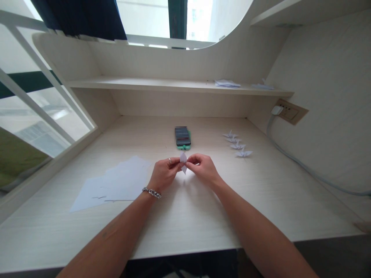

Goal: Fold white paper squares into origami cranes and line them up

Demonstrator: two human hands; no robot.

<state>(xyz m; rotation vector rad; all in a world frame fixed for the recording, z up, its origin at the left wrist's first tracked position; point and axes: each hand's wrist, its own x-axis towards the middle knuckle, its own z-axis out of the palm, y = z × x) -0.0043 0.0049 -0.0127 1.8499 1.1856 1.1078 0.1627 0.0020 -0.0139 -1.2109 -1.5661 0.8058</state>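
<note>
Between both hands, over the middle of the desk, is a small folded white paper, roughly diamond-shaped with pointed ends at top and bottom. My left hand pinches its left side; a ring and a chain bracelet show on this hand and wrist. From the right, the fingertips of my right hand pinch the same paper near its middle. Just beyond the hands lies a phone with a green edge. Off to the right, several folded paper cranes stand in a row. The fingers partly hide the paper's folds.
White paper sheets lie on the desk at left. Above the back runs a shelf bearing a stack of folded paper. A grey cable runs from the wall socket down the right side.
</note>
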